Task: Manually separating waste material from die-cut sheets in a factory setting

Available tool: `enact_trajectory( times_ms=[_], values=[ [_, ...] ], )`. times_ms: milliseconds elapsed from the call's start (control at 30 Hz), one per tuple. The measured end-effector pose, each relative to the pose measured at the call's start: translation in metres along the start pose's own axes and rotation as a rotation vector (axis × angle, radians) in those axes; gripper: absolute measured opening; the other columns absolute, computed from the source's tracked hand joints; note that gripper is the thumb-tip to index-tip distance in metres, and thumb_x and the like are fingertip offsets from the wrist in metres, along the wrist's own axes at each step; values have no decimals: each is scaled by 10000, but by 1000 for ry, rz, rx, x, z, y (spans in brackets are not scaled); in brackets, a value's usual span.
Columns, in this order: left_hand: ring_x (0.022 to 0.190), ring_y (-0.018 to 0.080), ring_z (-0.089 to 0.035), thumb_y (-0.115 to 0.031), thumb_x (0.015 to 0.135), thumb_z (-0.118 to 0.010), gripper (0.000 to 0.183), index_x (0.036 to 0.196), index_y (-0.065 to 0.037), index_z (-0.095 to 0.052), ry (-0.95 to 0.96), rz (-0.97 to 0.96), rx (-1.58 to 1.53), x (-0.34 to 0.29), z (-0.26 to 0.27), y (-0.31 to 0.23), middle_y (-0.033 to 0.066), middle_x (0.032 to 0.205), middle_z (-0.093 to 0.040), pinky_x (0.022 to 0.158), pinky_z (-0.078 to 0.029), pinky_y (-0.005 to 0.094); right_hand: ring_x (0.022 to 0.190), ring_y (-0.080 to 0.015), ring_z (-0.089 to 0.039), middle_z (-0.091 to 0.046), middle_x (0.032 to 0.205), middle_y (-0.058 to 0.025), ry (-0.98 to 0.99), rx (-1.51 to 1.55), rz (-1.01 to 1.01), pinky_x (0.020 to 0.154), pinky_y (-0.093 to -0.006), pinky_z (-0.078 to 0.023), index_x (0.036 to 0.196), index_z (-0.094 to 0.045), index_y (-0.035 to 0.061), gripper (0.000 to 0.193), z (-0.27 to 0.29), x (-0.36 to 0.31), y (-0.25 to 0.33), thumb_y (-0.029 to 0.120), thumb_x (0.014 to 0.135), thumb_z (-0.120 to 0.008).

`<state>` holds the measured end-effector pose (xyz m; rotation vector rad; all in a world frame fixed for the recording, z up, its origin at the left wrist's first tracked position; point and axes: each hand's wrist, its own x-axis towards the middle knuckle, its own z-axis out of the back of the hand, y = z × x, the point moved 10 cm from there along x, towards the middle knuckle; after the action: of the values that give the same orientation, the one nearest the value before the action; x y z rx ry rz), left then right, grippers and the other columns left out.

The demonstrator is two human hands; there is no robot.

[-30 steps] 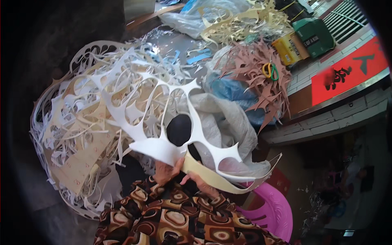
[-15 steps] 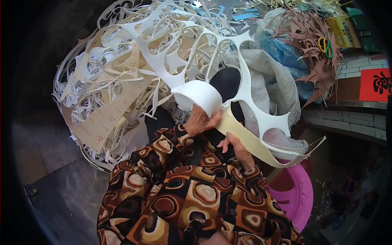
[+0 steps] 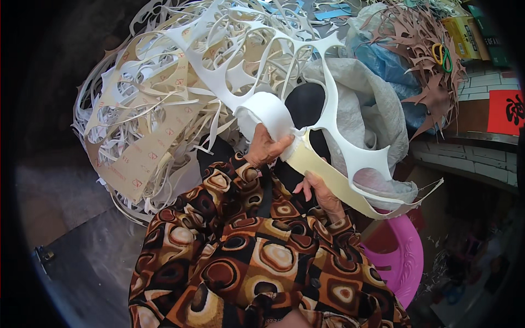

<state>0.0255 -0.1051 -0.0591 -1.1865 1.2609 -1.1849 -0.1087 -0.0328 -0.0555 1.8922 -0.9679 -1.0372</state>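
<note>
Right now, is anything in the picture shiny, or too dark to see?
In the head view, a soft sheen on the grey surface at lower left; in the head view, black corners, and clutter at lower right too dim to make out; also in the head view, the white cut-out sheet bright and easy to see.

Blue strips (image 3: 334,12) and small white scraps (image 3: 333,28) lie on a grey surface (image 3: 317,26), possibly the floor.
</note>
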Motion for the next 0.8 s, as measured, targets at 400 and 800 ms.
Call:
enact_trajectory(
  times_ms=[400,800],
  values=[
    [676,163,-569,-180,669,-662,303,849,47,-573,20,123,-25,8,2,17,103,757,-605,613,-459,291,406,-106,-439,-469,568,-51,23,10,30,599,-341,-514,991,-417,-30,193,2,-1,1,126,883,-450],
    [677,167,-562,-250,644,-714,367,860,4,-562,110,-102,104,6,-11,-24,57,747,-582,631,-454,286,443,-138,-486,-460,517,-62,32,-49,56,629,-339,-511,992,-418,-56,237,7,-6,2,157,890,-429]
  ],
)
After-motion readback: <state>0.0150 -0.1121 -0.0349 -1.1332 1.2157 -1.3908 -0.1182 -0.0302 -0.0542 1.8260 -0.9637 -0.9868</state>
